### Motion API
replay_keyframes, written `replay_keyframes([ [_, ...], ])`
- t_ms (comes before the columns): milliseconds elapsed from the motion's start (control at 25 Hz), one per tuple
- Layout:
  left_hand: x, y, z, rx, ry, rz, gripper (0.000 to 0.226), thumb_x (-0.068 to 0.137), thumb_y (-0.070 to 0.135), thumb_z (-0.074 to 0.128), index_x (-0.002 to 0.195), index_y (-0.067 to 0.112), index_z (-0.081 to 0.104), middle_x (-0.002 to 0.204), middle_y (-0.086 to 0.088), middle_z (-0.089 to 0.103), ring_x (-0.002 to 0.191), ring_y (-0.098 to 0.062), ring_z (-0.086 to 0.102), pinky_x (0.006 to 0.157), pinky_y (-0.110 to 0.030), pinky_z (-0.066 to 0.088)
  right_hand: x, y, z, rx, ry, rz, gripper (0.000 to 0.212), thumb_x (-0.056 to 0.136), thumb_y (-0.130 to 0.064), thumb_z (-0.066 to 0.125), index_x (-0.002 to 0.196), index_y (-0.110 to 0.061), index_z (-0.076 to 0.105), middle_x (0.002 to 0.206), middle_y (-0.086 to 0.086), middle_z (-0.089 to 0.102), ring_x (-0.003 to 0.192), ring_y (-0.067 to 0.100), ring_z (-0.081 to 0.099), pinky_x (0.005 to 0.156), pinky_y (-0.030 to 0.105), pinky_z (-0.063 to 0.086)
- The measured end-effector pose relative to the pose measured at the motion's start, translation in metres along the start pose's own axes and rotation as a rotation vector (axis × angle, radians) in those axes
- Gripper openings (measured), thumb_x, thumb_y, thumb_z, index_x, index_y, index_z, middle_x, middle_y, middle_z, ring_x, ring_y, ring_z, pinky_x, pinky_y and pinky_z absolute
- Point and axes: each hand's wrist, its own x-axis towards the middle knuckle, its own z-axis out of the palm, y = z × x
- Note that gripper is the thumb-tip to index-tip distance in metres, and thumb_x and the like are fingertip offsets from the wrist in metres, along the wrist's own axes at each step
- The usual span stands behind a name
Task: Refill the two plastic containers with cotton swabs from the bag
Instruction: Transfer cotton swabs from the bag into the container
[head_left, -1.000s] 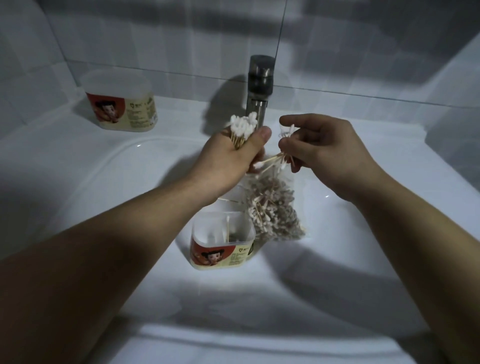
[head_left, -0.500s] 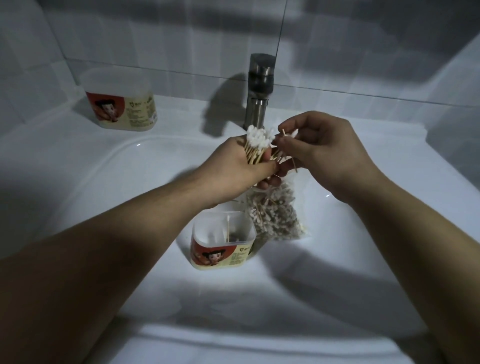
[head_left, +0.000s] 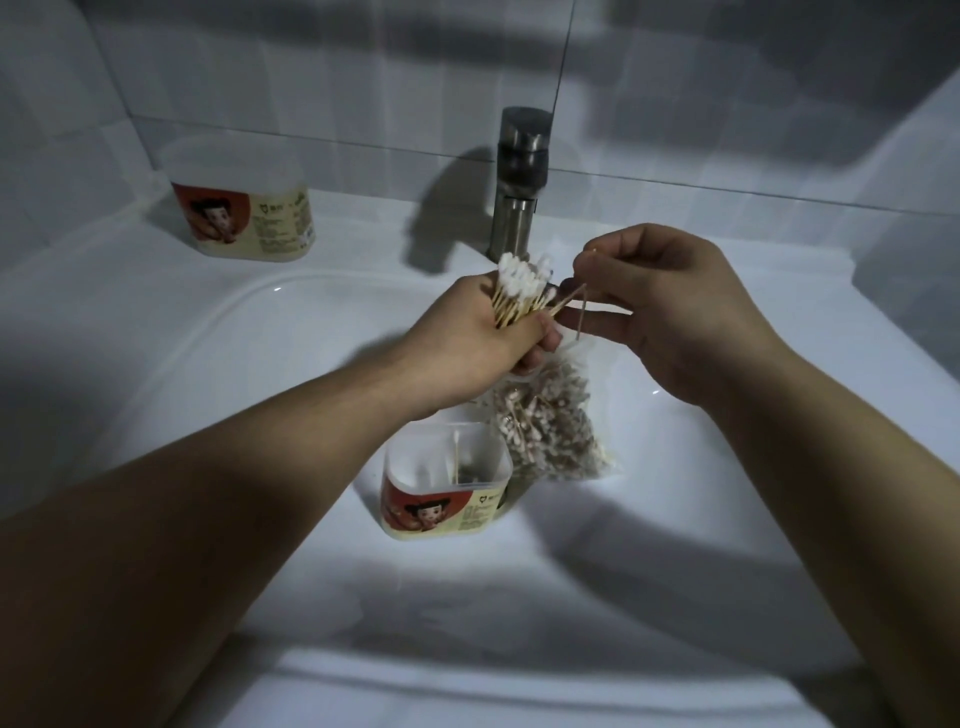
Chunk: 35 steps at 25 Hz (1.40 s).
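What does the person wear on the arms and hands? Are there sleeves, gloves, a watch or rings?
Nothing worn is visible. The left hand and the right hand have no gloves and no ring that shows. The left forearm and the right forearm are bare to the picture's edge: no sleeve, watch or bracelet.

Dim tiled wall (head_left: 363, 78), white sink (head_left: 208, 332)

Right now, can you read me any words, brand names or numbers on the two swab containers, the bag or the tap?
Container in the basin: label has a cartoon figure and small print, too blurred to read.
Container on the ledge: same label, print too blurred to read.
Bag: no print visible.
Tap: no markings visible.
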Motion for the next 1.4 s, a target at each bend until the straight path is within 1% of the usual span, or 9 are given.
replay_keyframes([
  [120, 0.000, -0.003, -0.001, 0.131, 0.038, 0.051, 0.016, 0.100, 0.019, 0.062, 0.098, 0.006, 0.071, 0.069, 0.006, 0.069, 0.064, -0.009, 0.065, 0.068, -0.031, 0.059, -0.002, -0.003, -0.001, -0.105, -0.007, -0.009, 0.004, 0.088, -0.002, 0.072, 0.091, -0.002, 0.070, 0.086, 0.017, 0.071, 0.080, 0.021, 0.068, 0.075, 0.036, 0.060],
  [240, 0.000, -0.005, -0.002, 0.151, 0.028, 0.015, 0.017, 0.100, 0.031, 0.062, 0.105, 0.017, 0.072, 0.084, 0.003, 0.074, 0.080, -0.016, 0.072, 0.083, -0.045, 0.062, -0.004, -0.006, 0.000, -0.128, -0.014, 0.008, 0.011, 0.087, -0.004, 0.073, 0.097, 0.001, 0.070, 0.095, 0.026, 0.071, 0.075, 0.020, 0.065, 0.070, 0.031, 0.059],
  [320, -0.001, -0.004, 0.000, 0.059, -0.029, 0.003, 0.016, 0.102, 0.024, 0.060, 0.108, 0.013, 0.069, 0.089, 0.000, 0.074, 0.079, -0.014, 0.072, 0.077, -0.037, 0.063, -0.005, -0.005, 0.003, -0.076, -0.010, 0.018, 0.011, 0.088, -0.001, 0.073, 0.096, 0.004, 0.068, 0.088, 0.026, 0.068, 0.070, 0.023, 0.065, 0.072, 0.034, 0.061],
  [480, -0.004, 0.002, 0.001, -0.045, -0.060, 0.003, 0.011, 0.104, 0.012, 0.055, 0.100, 0.010, 0.065, 0.072, 0.003, 0.069, 0.061, -0.007, 0.063, 0.057, -0.020, 0.052, -0.004, -0.001, 0.005, -0.120, 0.016, -0.004, 0.008, 0.088, -0.003, 0.074, 0.092, -0.002, 0.067, 0.074, 0.014, 0.071, 0.067, 0.023, 0.068, 0.074, 0.037, 0.063],
  [680, -0.004, 0.002, 0.002, -0.092, -0.046, -0.082, 0.013, 0.103, 0.018, 0.059, 0.092, 0.012, 0.064, 0.062, 0.008, 0.062, 0.055, -0.008, 0.055, 0.056, -0.024, 0.048, -0.003, 0.006, 0.004, -0.427, 0.023, -0.149, 0.006, 0.093, -0.017, 0.071, 0.089, -0.021, 0.074, 0.078, -0.001, 0.077, 0.077, 0.013, 0.074, 0.069, 0.033, 0.061],
  [880, 0.000, 0.006, 0.002, -0.373, 0.020, -0.145, 0.011, 0.104, 0.020, 0.056, 0.095, 0.015, 0.059, 0.061, 0.005, 0.053, 0.052, -0.009, 0.047, 0.056, -0.024, 0.043, -0.002, 0.006, 0.001, -0.469, -0.111, -0.126, 0.024, 0.096, -0.007, 0.058, 0.106, -0.022, 0.074, 0.093, -0.005, 0.077, 0.090, 0.011, 0.074, 0.074, 0.031, 0.059],
  [1080, 0.002, 0.008, 0.001, -0.491, 0.106, -0.176, 0.012, 0.103, 0.020, 0.058, 0.091, 0.018, 0.057, 0.060, 0.005, 0.052, 0.049, -0.008, 0.047, 0.053, -0.024, 0.044, -0.006, 0.005, -0.002, -0.864, -0.243, -0.207, 0.019, 0.090, -0.013, 0.072, 0.093, -0.032, 0.076, 0.077, -0.017, 0.074, 0.071, -0.006, 0.069, 0.071, 0.011, 0.050],
  [1280, 0.003, 0.004, -0.001, -0.375, 0.178, -0.141, 0.013, 0.097, 0.027, 0.068, 0.088, 0.019, 0.064, 0.063, 0.004, 0.052, 0.056, -0.010, 0.048, 0.061, -0.029, 0.047, -0.002, 0.004, -0.001, -0.559, -0.042, -0.122, 0.015, 0.090, -0.006, 0.070, 0.093, -0.020, 0.073, 0.077, 0.001, 0.076, 0.070, 0.017, 0.075, 0.066, 0.033, 0.059],
  [1400, 0.000, 0.002, 0.002, -0.301, 0.120, -0.144, 0.016, 0.095, 0.029, 0.070, 0.101, 0.015, 0.069, 0.065, 0.003, 0.054, 0.058, -0.010, 0.051, 0.062, -0.029, 0.048, -0.006, 0.000, 0.005, -0.354, -0.082, -0.113, 0.017, 0.088, 0.000, 0.071, 0.098, -0.013, 0.070, 0.074, 0.009, 0.075, 0.065, 0.016, 0.072, 0.056, 0.027, 0.053],
])
